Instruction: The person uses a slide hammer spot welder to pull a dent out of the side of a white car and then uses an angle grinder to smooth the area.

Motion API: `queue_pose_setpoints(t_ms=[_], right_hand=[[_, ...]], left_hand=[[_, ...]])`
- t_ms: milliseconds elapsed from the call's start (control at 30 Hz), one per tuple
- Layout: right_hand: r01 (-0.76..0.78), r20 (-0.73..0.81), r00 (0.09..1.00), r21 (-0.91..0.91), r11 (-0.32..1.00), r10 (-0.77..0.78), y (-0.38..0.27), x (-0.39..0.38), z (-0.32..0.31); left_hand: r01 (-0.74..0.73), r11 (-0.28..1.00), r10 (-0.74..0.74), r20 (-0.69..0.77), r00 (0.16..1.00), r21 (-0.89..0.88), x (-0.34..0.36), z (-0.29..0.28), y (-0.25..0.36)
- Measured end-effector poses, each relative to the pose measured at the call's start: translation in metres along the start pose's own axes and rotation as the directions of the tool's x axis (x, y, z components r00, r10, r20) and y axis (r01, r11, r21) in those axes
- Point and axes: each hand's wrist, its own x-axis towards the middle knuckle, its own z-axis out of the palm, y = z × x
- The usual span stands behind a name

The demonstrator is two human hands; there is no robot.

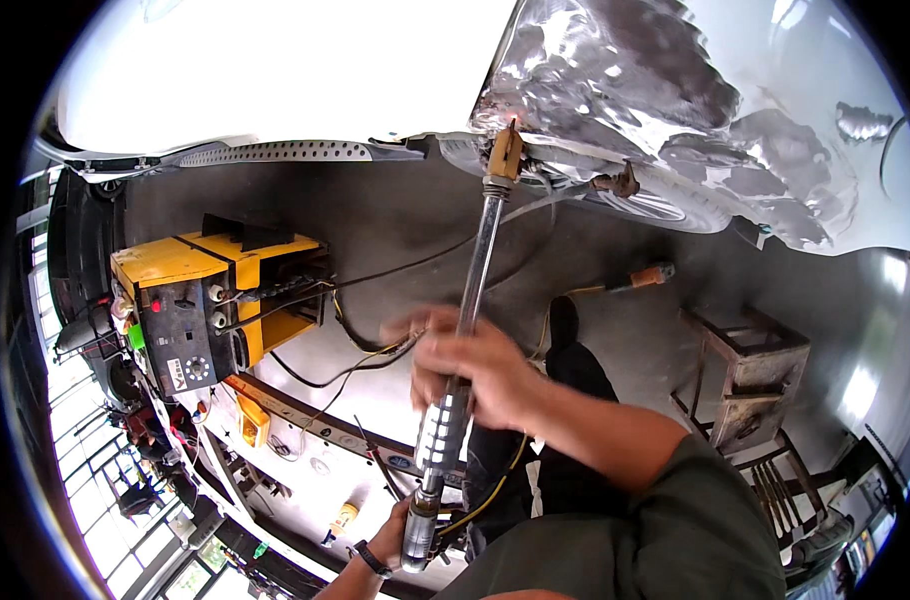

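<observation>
A long slide hammer, its steel shaft (483,250) slanting up and slightly right, runs from my body to the car. Its brass-coloured head (506,155) ends in a thin tip at the lower edge of a dented panel (615,75), ground to bare metal; a small reddish glow shows there. My right hand (475,370), blurred by motion, is closed around the tool at the upper end of its ribbed sliding weight (441,435). Lower down, my left hand (393,532), with a watch at the wrist, grips the tool's rear end; its fingers are partly hidden.
A yellow and black welding machine (175,262) stands at left, with cables trailing across the floor. A clamp (620,182) hangs at the car's lower edge above a wheel (665,205). On the floor lies an orange power tool (651,276); a worn wooden stool (765,365) stands at right.
</observation>
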Motion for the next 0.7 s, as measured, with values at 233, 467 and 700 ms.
queue_pose_setpoints(t_ms=[233,467,700], right_hand=[[0.030,0.007,1.000,0.075,0.997,-0.030,0.043,-0.018,0.007],[-0.161,0.004,0.987,0.104,0.982,0.161,0.096,-0.046,0.010],[-0.003,-0.133,0.991,-0.087,0.996,-0.009,0.095,-0.032,-0.011]], left_hand=[[-0.074,0.993,0.071,0.034,0.997,0.094,0.003,-0.018,-0.006],[0.022,0.993,0.001,-0.189,0.982,0.117,0.001,-0.036,-0.015],[-0.337,0.775,0.477,-0.146,0.867,0.534,0.112,-0.134,0.075]])
